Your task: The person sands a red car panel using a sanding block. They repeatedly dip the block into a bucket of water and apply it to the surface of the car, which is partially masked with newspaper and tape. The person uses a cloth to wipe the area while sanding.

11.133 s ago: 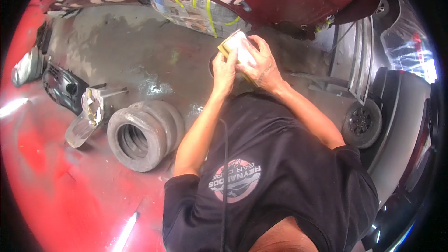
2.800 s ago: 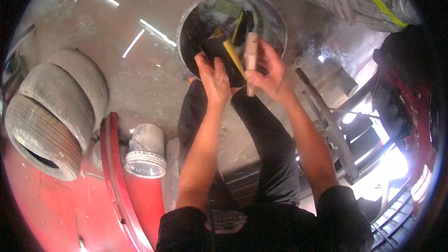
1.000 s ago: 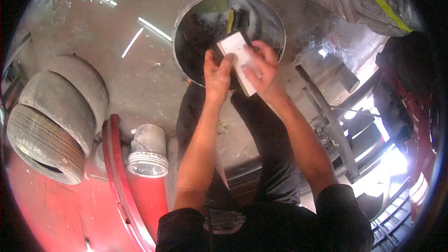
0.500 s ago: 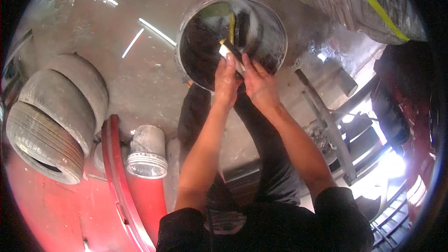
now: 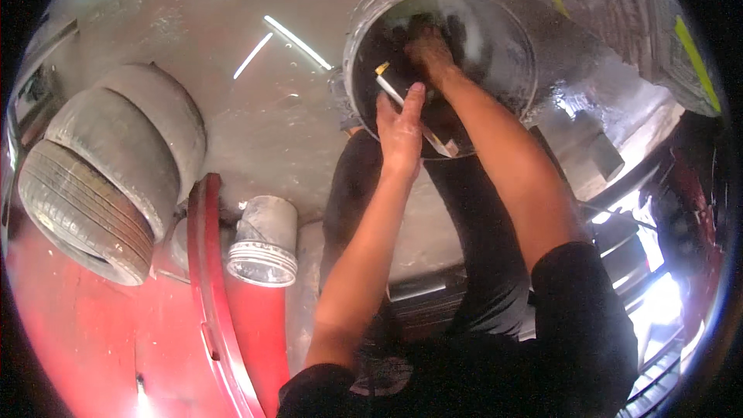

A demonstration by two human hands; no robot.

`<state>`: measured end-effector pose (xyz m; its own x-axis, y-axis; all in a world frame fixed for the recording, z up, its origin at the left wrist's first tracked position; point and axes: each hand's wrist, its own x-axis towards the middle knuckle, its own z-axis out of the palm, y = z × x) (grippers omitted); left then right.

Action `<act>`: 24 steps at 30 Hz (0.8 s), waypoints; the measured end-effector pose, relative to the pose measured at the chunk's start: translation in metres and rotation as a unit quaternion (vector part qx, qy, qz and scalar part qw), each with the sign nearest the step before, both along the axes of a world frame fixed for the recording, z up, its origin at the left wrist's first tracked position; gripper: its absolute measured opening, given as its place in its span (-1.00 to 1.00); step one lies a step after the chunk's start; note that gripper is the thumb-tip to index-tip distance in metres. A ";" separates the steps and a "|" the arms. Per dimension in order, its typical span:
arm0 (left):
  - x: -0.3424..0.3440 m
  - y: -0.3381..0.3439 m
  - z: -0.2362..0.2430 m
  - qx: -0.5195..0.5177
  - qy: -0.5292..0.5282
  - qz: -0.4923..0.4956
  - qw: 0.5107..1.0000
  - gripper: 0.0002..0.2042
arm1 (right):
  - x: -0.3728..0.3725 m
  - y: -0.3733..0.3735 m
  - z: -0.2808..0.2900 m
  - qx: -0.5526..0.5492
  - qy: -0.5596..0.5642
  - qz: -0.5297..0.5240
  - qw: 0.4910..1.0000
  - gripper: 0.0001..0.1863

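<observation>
A round metal bucket point(image 5: 357, 46) stands on the wet concrete floor in front of my legs. My left hand point(image 5: 399, 133) is at its near rim and grips a thin pale sheet point(image 5: 389, 88), seen edge-on with a yellow corner. My right hand point(image 5: 428, 49) reaches down inside the bucket among dark contents. Its fingers are too dark to read.
Two dusty tyres point(image 5: 101, 178) lie stacked at the left. A curved red body panel point(image 5: 207, 286) and a grey plastic pot point(image 5: 265, 244) lie beside them. A metal stand point(image 5: 592, 156) is at the right. A paper-masked car body point(image 5: 619, 0) is at the top right.
Both hands held the pale sheet together over the bucket. My right hand has let go and dropped into the bucket; my left hand keeps the sheet at the rim.
</observation>
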<state>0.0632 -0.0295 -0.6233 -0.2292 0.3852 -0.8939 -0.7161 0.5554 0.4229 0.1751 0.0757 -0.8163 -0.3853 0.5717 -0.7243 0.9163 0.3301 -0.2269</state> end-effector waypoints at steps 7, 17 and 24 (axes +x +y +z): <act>-0.019 -0.009 -0.002 0.000 0.012 -0.041 0.999 -0.31 | 0.010 -0.023 0.139 0.036 0.254 -0.168 0.952 -0.82; -0.022 -0.019 0.121 0.156 -0.275 0.072 0.946 -0.50 | 0.046 -0.033 0.414 -0.124 0.469 -0.377 0.789 -0.67; -0.014 -0.003 0.374 0.204 -0.121 -0.062 0.969 -0.47 | 0.034 -0.027 0.600 -0.147 0.455 -0.453 0.752 -0.43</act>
